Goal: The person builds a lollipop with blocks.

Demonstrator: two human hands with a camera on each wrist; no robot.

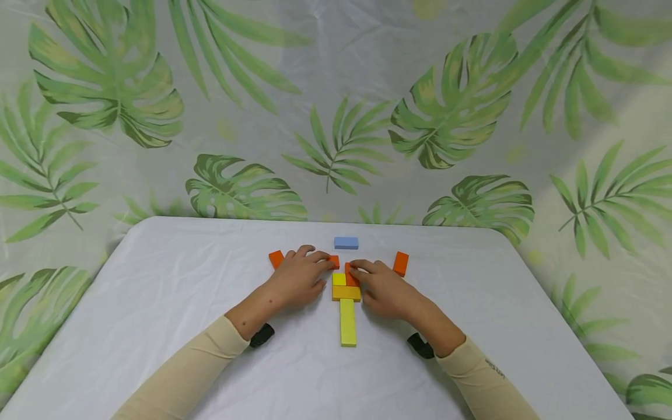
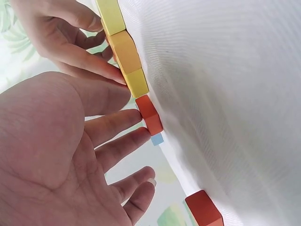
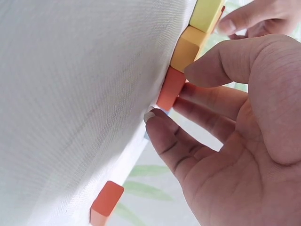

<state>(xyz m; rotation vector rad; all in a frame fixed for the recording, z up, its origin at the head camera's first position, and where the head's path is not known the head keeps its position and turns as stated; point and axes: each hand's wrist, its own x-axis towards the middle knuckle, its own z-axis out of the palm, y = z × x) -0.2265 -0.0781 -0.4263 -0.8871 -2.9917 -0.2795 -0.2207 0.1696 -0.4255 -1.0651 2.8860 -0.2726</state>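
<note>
Several toy blocks lie in an arrangement on the white table. A long lime-yellow block (image 1: 347, 324) points toward the person, with an amber block (image 1: 343, 293) across its far end. Beyond the amber one lie a small yellow block (image 1: 339, 279) and a red-orange block (image 1: 352, 278), side by side. My right hand (image 1: 391, 291) touches that red-orange block with its fingertips, its thumb close by in the right wrist view. Fingertips of my left hand (image 1: 296, 279) touch another red-orange block (image 2: 151, 117), just beyond the yellow one. Those fingers are extended in the left wrist view.
A blue block (image 1: 346, 242) lies farther back on the white-covered table (image 1: 184, 280). One orange block (image 1: 275, 258) sits left of the arrangement, partly behind the left hand; another orange block (image 1: 401, 263) is to the right. A leaf-patterned cloth (image 1: 346, 70) hangs behind.
</note>
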